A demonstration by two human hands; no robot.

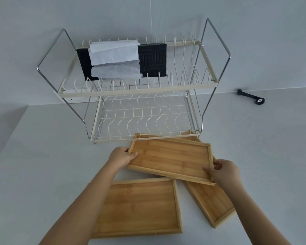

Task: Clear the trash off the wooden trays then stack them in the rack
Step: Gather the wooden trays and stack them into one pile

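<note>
I hold an empty wooden tray (170, 159) by its two short ends, just in front of the two-tier wire rack (140, 89). My left hand (121, 156) grips the tray's left end and my right hand (223, 172) grips its right end. The tray is lifted above another wooden tray (210, 204) that lies angled beneath it on the right. A third wooden tray (140, 207) lies flat nearer to me, partly under my left forearm. All three trays look bare. The rack's lower tier (145, 121) holds nothing.
On the rack's upper tier stands a black patterned box (152, 59) with white paper (113, 59) draped over it. A black handled tool (249, 96) lies on the white table (42, 156) at the far right by the wall. A white power strip (76, 99) sits behind the rack.
</note>
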